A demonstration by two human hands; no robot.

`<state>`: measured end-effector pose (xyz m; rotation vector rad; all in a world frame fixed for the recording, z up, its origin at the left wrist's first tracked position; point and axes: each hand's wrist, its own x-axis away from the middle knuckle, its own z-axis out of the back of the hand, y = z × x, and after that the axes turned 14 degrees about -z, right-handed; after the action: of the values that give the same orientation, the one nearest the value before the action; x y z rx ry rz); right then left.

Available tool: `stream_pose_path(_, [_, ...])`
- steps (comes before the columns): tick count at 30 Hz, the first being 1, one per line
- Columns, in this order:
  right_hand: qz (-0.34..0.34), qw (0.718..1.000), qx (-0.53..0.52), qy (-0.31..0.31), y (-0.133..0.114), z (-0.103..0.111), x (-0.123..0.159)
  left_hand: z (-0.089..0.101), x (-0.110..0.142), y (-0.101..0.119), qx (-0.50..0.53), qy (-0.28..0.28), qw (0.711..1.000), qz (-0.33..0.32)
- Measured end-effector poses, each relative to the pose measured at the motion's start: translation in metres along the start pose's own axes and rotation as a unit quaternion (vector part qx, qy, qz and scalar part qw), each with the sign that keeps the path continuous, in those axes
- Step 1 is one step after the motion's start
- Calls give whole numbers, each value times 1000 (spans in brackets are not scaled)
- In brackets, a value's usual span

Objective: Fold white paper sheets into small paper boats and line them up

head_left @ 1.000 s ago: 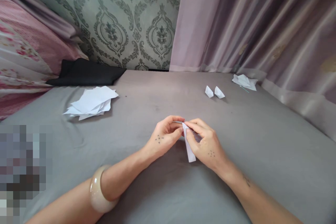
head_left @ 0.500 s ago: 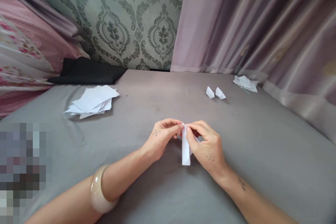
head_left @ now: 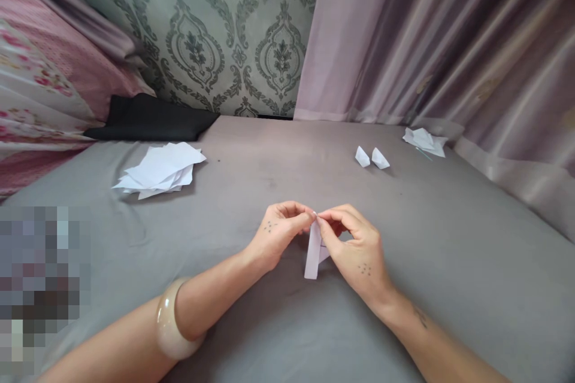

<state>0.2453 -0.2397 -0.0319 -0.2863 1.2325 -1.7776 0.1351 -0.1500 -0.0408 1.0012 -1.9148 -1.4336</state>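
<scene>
A folded strip of white paper (head_left: 312, 251) hangs down between my two hands, above the grey sheet. My left hand (head_left: 284, 230) pinches its top end between thumb and fingertips. On the other side, my right hand (head_left: 353, 240) has thumb and index finger closed on the same upper end, close against the left fingertips. Behind the strip, a slanted flap of the paper shows beside the right thumb. The fingers cover the top fold, so its exact shape is hidden.
Two small folded white paper pieces (head_left: 372, 157) stand on the grey sheet (head_left: 269, 149). Farther right lies a small heap of paper (head_left: 426, 140). A stack of white sheets (head_left: 162, 167) rests at left, before a black cloth (head_left: 153, 119). Curtains (head_left: 404, 42) hang at right.
The strip's lower end has swung a little to the left, and its slanted flap shows more clearly. Both hands keep their pinch at the top. The view has shifted slightly.
</scene>
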Motion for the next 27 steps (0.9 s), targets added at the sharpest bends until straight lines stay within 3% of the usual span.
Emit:
stream_pose_path(5, [79, 993, 88, 22, 2, 0, 3, -1, 0, 4, -4, -4, 1000, 1])
stream_pose_path(12, [198, 947, 249, 47, 3, 3, 8, 3, -3, 1, 4, -42, 999, -15])
stream_pose_path(23, [274, 853, 442, 45, -10, 2, 13, 4, -7, 3, 58, -15, 997, 38])
stream_pose_path(27, [261, 851, 455, 32, -9, -3, 18, 5, -9, 0, 35, 14, 999, 36])
